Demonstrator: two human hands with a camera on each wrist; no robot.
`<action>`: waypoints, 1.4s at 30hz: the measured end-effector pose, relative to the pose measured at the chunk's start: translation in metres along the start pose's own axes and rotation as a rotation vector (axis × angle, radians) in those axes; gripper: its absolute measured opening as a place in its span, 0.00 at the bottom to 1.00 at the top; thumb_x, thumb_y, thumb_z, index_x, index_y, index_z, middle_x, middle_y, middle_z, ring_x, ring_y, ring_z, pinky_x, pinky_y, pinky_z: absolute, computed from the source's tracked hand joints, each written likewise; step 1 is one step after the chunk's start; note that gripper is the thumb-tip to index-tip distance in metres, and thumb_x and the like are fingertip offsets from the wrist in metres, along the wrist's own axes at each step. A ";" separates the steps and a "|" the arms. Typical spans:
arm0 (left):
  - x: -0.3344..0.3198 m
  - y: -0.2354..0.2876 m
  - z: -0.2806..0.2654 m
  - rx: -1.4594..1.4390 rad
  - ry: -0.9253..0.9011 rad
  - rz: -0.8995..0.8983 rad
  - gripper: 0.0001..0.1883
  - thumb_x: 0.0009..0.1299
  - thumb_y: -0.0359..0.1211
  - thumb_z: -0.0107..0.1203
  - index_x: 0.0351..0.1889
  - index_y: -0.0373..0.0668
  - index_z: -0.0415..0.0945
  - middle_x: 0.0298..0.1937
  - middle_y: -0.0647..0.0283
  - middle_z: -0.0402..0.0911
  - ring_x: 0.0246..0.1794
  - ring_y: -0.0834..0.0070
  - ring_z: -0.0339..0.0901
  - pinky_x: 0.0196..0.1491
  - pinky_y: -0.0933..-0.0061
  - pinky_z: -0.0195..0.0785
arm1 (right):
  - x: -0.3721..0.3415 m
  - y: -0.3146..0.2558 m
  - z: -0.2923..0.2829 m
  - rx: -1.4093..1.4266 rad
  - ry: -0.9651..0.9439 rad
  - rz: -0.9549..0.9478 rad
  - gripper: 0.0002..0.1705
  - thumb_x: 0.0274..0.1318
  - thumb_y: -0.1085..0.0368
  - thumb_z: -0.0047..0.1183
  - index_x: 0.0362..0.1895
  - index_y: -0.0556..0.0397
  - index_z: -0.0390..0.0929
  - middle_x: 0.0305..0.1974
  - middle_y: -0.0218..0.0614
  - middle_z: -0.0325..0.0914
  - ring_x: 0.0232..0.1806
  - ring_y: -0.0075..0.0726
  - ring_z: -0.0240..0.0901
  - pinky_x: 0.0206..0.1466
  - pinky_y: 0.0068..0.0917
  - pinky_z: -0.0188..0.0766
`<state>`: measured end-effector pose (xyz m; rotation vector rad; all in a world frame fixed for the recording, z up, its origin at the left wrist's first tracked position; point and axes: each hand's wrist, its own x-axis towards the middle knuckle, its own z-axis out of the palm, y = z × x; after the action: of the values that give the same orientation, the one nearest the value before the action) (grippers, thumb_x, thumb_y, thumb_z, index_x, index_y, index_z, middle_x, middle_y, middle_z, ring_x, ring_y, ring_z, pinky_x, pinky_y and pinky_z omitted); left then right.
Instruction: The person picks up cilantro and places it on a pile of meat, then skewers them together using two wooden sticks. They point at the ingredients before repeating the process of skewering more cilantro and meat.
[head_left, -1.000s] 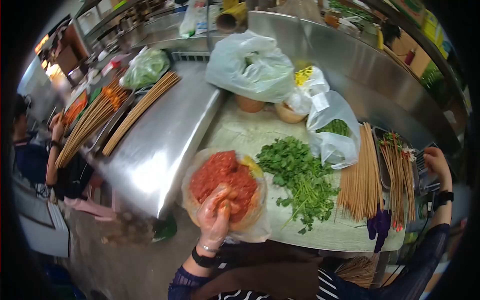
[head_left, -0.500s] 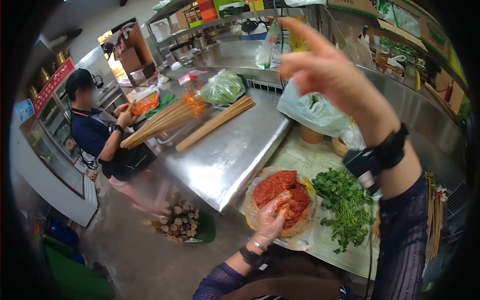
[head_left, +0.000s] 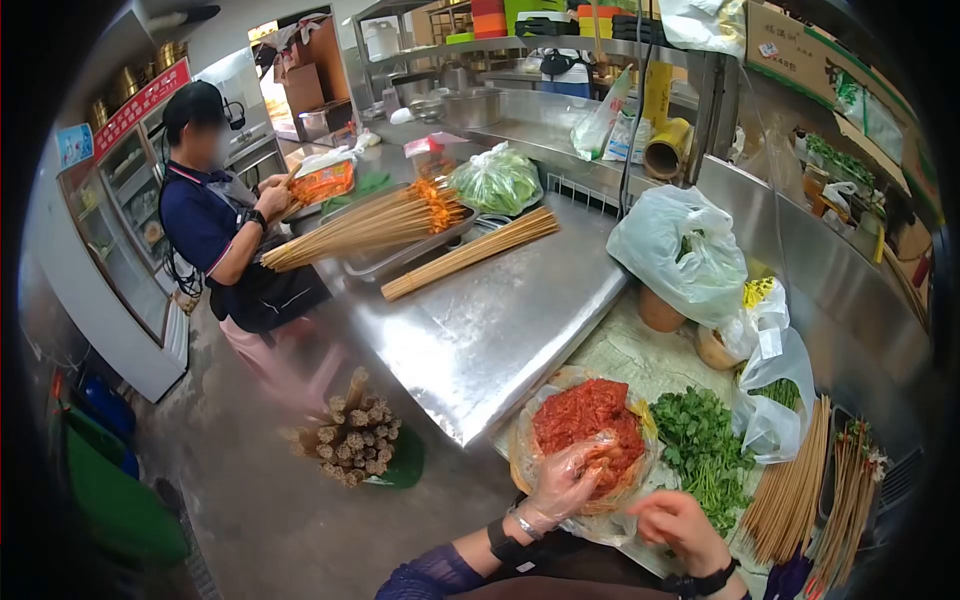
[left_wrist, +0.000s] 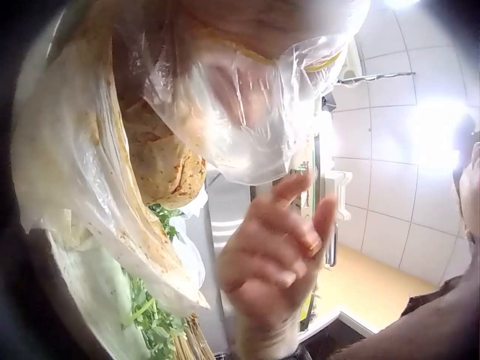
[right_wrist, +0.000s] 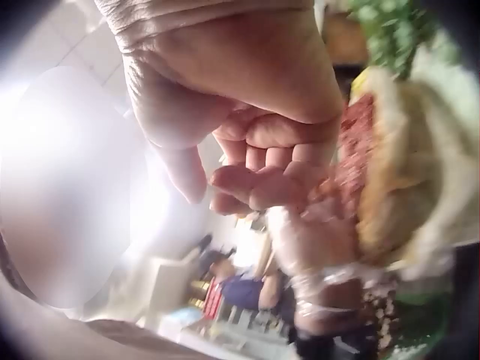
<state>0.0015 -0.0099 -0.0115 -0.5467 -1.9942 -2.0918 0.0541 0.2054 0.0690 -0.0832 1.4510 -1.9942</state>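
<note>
Red minced meat (head_left: 585, 415) fills a plastic-lined bowl (head_left: 525, 470) at the near edge of the table. My left hand (head_left: 562, 488), in a clear plastic glove smeared with red, has its fingers bent over the meat. Whether those fingers hold any meat I cannot tell. The loose glove (left_wrist: 251, 150) hides much of that hand in the left wrist view. My right hand (head_left: 680, 525) is bare and hovers just right of the bowl. Its fingers (right_wrist: 274, 142) bend loosely with nothing between them. Green herbs (head_left: 700, 445) lie beside the bowl, beyond this hand.
Bamboo skewers (head_left: 795, 480) and a tray of loaded skewers (head_left: 848, 490) lie at the right. Plastic bags (head_left: 680, 240) stand at the back. Across the steel counter (head_left: 480, 345), a person (head_left: 205, 200) handles food. Bundled sticks (head_left: 355, 435) stand in a green bin (head_left: 400, 460) below.
The right hand went from the table's right side up across the view, then down beside the bowl. The left hand stayed at the meat. The view turned left, bringing the other person fully in.
</note>
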 end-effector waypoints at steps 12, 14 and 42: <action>-0.003 0.005 0.001 0.006 0.039 -0.101 0.15 0.63 0.22 0.52 0.49 0.35 0.76 0.48 0.54 0.80 0.50 0.66 0.78 0.54 0.69 0.69 | -0.057 0.095 -0.027 -0.406 0.693 -0.186 0.07 0.57 0.67 0.53 0.34 0.59 0.76 0.25 0.25 0.70 0.26 0.21 0.62 0.30 0.20 0.61; -0.003 0.007 0.002 0.000 0.037 -0.107 0.15 0.63 0.22 0.52 0.49 0.35 0.76 0.48 0.54 0.81 0.50 0.65 0.78 0.54 0.70 0.69 | -0.060 0.098 -0.030 -0.323 0.687 -0.115 0.06 0.57 0.69 0.53 0.34 0.60 0.75 0.26 0.28 0.71 0.29 0.23 0.64 0.34 0.23 0.64; -0.003 0.016 0.001 -0.016 -0.029 -0.041 0.17 0.71 0.26 0.46 0.57 0.33 0.69 0.51 0.54 0.78 0.54 0.69 0.73 0.59 0.67 0.63 | -0.060 0.099 -0.028 -0.427 0.692 -0.247 0.08 0.58 0.68 0.50 0.34 0.61 0.75 0.29 0.31 0.74 0.33 0.25 0.66 0.40 0.24 0.65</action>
<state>0.0110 -0.0106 0.0023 -0.5458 -2.0227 -2.1376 0.1358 0.2447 -0.0084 0.2859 2.3953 -1.9585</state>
